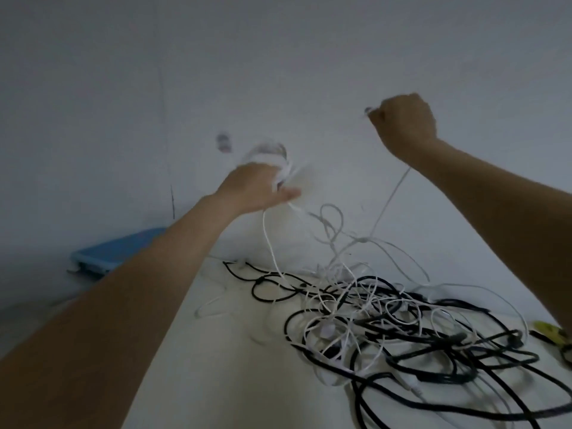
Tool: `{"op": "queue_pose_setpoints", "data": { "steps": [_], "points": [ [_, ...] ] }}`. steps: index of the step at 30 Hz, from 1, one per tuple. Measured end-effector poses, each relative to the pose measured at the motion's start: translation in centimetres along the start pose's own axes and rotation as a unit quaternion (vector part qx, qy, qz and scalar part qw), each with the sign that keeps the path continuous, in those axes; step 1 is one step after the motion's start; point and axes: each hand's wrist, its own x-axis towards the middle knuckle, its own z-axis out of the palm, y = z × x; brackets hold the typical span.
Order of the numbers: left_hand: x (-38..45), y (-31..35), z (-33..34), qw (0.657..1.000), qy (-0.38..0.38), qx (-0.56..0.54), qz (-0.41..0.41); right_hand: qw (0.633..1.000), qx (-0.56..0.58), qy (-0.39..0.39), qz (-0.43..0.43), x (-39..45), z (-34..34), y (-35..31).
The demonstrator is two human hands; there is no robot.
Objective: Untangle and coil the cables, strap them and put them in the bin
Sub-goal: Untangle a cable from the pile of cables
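Above the table, raised in front of the wall: a small white coil (272, 156), blurred, gripped in the left hand (253, 187) with fingers curled round the loops. From the coil, a white cable (269, 243) running down into the tangle. Right hand (402, 125) lifted higher and to the right, clenched in a fist, pinching a thin white strand (390, 199) that drops taut toward a knot (362, 240) above the pile. Something small and dark at the fingertips, possibly a plug; too blurred to confirm.

On the white table (235, 351), right of centre: the main tangle (402, 329) of black and white cables, interlaced, several loops crossing one another. Not yet separated; no strap seen on any cable.

Further out: blue bin (117, 252) at the left edge, beyond the left forearm, well apart from the pile. A yellow item (551, 331) at the far right edge, partly cut off, not identified.

Assessed stage: early, one white cable partly coiled.

Risks noted:
- Knot likely to tighten if the taut strand is pulled harder while loops lie crossed.
- Whole pile liable to drag toward the table edge, being lifted through the same strand.
- Coil in the left hand liable to spring loose if the grip slackens before strapping.
- Thin strand or connector could be strained by a sharp pull.
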Motion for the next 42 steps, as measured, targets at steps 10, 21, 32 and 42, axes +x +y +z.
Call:
{"op": "queue_pose_setpoints", "data": {
  "steps": [10,21,32,42],
  "points": [
    [-0.7,-2.4,3.1,0.927,-0.236,-0.223,-0.187,0.888,-0.195,-0.415,-0.019,-5.2,3.7,0.3],
    [-0.7,-1.1,3.5,0.735,-0.217,-0.584,-0.269,0.910,0.270,-0.296,-0.103,-10.1,5.5,-6.4],
    [-1.3,-5.1,4.4,0.579,0.113,-0.667,-0.455,0.960,0.022,-0.277,0.046,-8.6,3.7,4.2],
    [2.9,-0.3,2.5,0.637,0.011,-0.723,-0.267,0.949,0.091,-0.299,-0.044,-9.6,5.6,-3.1]
  ]
}}
